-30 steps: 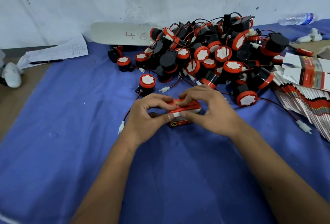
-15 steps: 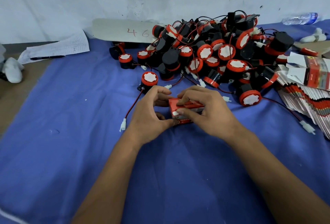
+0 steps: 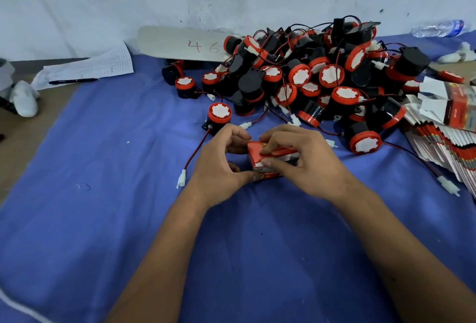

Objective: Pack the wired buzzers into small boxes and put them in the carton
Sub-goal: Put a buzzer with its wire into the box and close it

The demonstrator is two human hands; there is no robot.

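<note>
closing a small box on the cloth

both hands pinched one small box (image 3: 270,161) on the blue cloth (image 3: 108,194): left hand (image 3: 219,168) steadying its end, right hand (image 3: 301,160) pressing the top flap, apparently to close it. buzzer pile (image 3: 309,78) lay just behind; no carton visible.

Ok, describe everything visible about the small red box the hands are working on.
The small red box looks like printed cardboard, red with a white band and small gold print on its near side. It sits low over the blue cloth, in front of the buzzer pile. The left hand holds its left end; the right hand grips its top. Contents hidden.
</note>
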